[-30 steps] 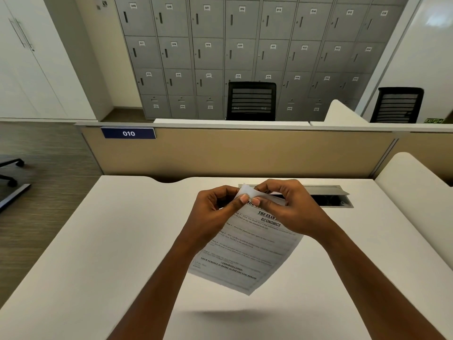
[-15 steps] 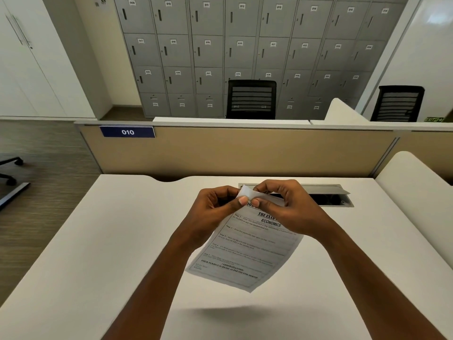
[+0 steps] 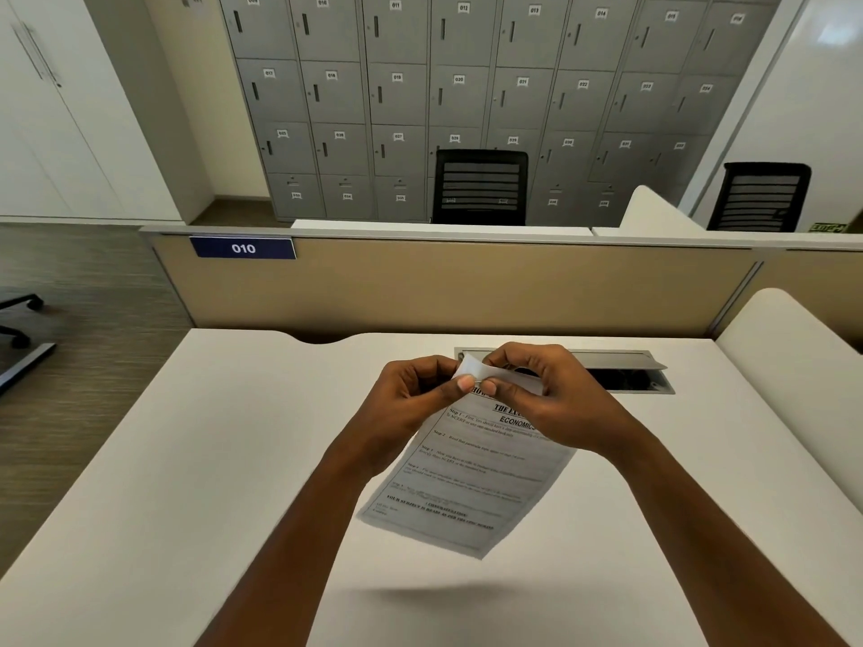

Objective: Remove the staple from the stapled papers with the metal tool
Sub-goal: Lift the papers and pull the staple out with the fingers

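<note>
Nearest, on the white worktop (image 3: 187,459), a soft shadow (image 3: 443,595) straight below the sheets. Above it, clear of the surface and touched by nothing but hands, the stapled papers (image 3: 467,483): printed side up, tilted, lower edge hanging toward the viewer, "ECONOMICS" legible near the top. Gripped along the top edge only.

On one side the left hand (image 3: 411,403), fingers (image 3: 420,372) curled in, thumb tip pressed onto the top left corner, pinching it. On the other the right hand (image 3: 555,403), fingers (image 3: 527,360) curled over the top edge from behind, thumb down on the front, pinching likewise. Thumb tips almost touching. Between them the corner (image 3: 471,368) folded forward, blank back showing. Too small to make out: the staple.

Just beyond the hands, set into the worktop, an open cable hatch (image 3: 630,371) with its grey lid raised, dark inside. To the right, a white rounded divider (image 3: 784,347). Further back, along the far edge, a beige partition (image 3: 467,291) with a blue plate (image 3: 243,248) reading "010" at its upper left.

Beyond the partition, one black chair (image 3: 481,186) at centre and another black chair (image 3: 759,198) far right. Behind those, a wall of grey numbered lockers (image 3: 467,86). Far left, white cupboard doors (image 3: 46,109), a wood-look floor (image 3: 93,296) and part of a chair base (image 3: 18,319).
</note>
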{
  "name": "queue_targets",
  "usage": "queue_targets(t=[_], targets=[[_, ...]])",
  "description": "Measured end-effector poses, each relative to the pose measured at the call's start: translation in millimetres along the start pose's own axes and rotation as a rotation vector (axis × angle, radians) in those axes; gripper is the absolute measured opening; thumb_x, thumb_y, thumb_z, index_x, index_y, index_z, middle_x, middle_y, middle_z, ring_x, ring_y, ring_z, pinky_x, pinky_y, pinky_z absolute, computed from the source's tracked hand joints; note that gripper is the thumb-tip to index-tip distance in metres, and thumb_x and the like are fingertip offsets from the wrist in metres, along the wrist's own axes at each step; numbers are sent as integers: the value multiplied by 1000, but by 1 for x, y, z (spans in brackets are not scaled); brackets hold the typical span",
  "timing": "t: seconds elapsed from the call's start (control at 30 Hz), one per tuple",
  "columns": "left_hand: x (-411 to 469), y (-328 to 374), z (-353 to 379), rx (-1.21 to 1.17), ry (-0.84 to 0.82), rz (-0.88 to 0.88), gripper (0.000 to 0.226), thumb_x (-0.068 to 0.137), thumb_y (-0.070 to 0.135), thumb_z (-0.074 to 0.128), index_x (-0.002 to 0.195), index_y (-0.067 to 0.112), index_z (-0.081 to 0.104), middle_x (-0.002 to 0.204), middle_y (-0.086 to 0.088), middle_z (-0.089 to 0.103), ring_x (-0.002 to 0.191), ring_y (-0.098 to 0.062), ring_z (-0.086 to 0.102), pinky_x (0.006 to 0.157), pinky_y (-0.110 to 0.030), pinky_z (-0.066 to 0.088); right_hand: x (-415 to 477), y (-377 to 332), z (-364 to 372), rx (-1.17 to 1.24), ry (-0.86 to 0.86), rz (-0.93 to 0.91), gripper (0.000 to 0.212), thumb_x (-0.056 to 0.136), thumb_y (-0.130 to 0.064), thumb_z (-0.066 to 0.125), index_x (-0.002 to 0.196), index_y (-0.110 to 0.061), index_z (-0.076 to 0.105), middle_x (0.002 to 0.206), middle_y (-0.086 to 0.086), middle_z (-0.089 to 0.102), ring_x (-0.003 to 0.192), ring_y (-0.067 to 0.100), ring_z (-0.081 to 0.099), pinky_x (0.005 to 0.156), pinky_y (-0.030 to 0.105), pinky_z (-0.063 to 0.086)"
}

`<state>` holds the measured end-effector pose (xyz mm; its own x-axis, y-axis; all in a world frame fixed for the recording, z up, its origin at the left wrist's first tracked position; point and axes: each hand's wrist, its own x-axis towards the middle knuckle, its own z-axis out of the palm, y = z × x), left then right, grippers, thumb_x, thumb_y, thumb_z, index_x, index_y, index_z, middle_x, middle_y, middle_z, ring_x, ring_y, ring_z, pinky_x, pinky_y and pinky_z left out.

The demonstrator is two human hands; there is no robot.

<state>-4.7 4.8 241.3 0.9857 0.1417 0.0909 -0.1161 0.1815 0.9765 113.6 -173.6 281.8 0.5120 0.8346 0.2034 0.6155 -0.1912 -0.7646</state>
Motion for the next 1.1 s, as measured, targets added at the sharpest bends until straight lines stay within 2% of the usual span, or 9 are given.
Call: queue_targets(t=[0.1, 0.27, 0.4, 0.5, 0.67, 0.9, 1.1], targets=[[-1, 1, -1, 5, -5, 3, 30, 89, 43, 75, 106, 18, 78, 100, -9, 79, 91, -25, 76, 76, -28, 59, -2, -1, -1, 2, -11, 2, 11, 96, -23, 67, 102, -16, 72, 95, -3, 74, 89, 19, 69, 76, 41, 59], [-1, -1, 3, 69, 64, 47, 33, 88, 49, 75, 104, 21, 78, 101, -10, 80, 89, -29, 77, 74, -28, 59, -4, -2, -3, 39, -27, 17, 13, 96, -24, 66, 104, -17, 72, 97, -4, 75, 90, 19, 70, 74, 38, 60], [-2, -1, 6, 77, 56, 49, 30, 90, 49, 72, 104, 23, 78, 101, -9, 80, 90, -27, 78, 74, -27, 60, -5, -2, -3, 68, -43, 21, 12, 97, -23, 65, 104, -15, 71, 97, -2, 75, 89, 19, 71, 73, 37, 60], [-2, -1, 6, 62, 37, 39, 28, 93, 44, 70, 107, 21, 77, 102, -10, 79, 92, -29, 77, 75, -31, 61, -5, -2, -3, 82, -53, 27, 13, 97, -23, 64, 104, -14, 71, 97, -1, 75, 89, 20, 72, 72, 37, 61], [-4, 1, 5, 15, -7, 21, 27, 95, 37, 68, 108, 16, 76, 104, -13, 77, 94, -32, 75, 79, -36, 64, -7, -2, -2, 136, -38, 21, 11, 96, -19, 66, 102, -13, 72, 93, -1, 75, 86, 18, 72, 71, 27, 58], [-7, 3, 6, 65, 28, 24, 23, 92, 39, 72, 104, 21, 78, 100, -10, 79, 91, -28, 77, 75, -30, 61, -10, -2, -3, 67, -17, -11, 10, 96, -23, 67, 100, -16, 73, 93, -3, 75, 86, 20, 70, 73, 39, 59], [-7, 3, 7, 61, 28, 16, 25, 92, 37, 71, 105, 16, 77, 100, -13, 79, 92, -30, 76, 76, -32, 61, -12, -2, -1, 25, 1, -24, 6, 96, -25, 67, 98, -21, 72, 91, -9, 74, 86, 18, 68, 72, 34, 57]])
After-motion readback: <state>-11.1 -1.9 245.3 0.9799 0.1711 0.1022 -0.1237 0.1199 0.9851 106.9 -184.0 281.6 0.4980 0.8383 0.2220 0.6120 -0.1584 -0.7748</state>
